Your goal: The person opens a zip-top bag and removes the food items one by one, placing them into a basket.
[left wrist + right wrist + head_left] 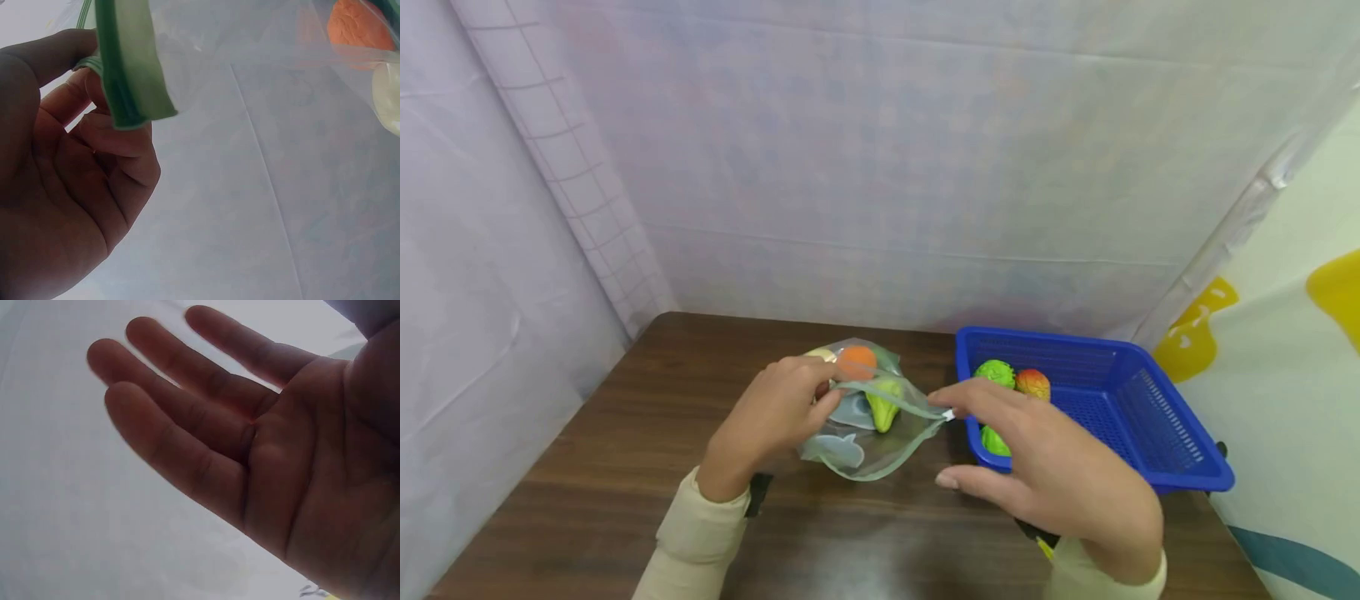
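Note:
A clear zip bag (pixel 880 477) with a green-edged mouth lies on the wooden table, its mouth spread apart. My left hand (pixel 772 408) pinches the rim on its left side; in the left wrist view, the fingers curl at the green zip strip (pixel 139 69). Inside the bag are an orange lump (pixel 856 362), a yellow-green fruit-shaped piece (pixel 883 407) and a pale piece (pixel 389 94). My right hand (pixel 1052 471) hovers beside the bag's right corner and white slider (pixel 949 414), fingers extended and thumb apart. The palm (pixel 300 469) holds nothing.
A blue plastic basket (pixel 1195 479) stands at the right of the table (pixel 647 433). In it are a green leafy ball (pixel 995 372), a red-yellow fruit (pixel 1033 383) and another green piece (pixel 995 442), partly covered by my right hand. White curtains hang behind.

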`<control>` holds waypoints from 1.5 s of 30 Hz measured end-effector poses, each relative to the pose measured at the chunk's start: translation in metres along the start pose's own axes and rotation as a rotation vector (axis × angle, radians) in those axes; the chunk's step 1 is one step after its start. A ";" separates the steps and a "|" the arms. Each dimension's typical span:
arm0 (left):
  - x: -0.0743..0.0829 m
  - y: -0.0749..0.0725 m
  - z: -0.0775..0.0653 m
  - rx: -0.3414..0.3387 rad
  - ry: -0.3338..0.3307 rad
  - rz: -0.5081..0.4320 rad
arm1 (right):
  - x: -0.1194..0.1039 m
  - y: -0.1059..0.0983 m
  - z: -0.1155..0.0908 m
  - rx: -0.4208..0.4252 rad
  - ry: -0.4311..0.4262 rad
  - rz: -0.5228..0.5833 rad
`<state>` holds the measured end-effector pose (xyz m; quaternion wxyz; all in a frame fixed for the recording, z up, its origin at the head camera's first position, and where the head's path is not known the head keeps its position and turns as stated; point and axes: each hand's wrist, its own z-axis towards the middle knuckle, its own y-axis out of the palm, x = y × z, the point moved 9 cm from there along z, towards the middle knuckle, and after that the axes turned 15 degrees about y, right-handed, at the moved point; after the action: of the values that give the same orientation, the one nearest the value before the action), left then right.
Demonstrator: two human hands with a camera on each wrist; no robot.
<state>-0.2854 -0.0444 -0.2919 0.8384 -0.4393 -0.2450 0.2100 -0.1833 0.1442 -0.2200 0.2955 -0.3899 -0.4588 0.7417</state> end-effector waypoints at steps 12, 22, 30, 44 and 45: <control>0.000 0.005 -0.002 0.005 0.020 -0.029 | -0.013 0.072 0.024 -0.146 0.043 0.064; 0.001 0.002 -0.002 -0.002 0.029 -0.031 | -0.010 0.134 0.064 -0.231 0.092 -0.108; 0.000 0.000 -0.001 0.012 0.032 -0.009 | 0.001 0.169 0.088 -0.179 0.135 -0.177; 0.001 -0.001 -0.001 0.019 0.042 0.004 | 0.043 0.195 0.120 0.093 0.287 -0.293; 0.002 -0.001 -0.001 0.020 0.043 0.006 | 0.046 0.196 0.120 0.090 0.315 -0.315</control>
<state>-0.2834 -0.0447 -0.2909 0.8472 -0.4360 -0.2236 0.2053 -0.3253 0.0473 -0.3799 0.4930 -0.4109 -0.4287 0.6359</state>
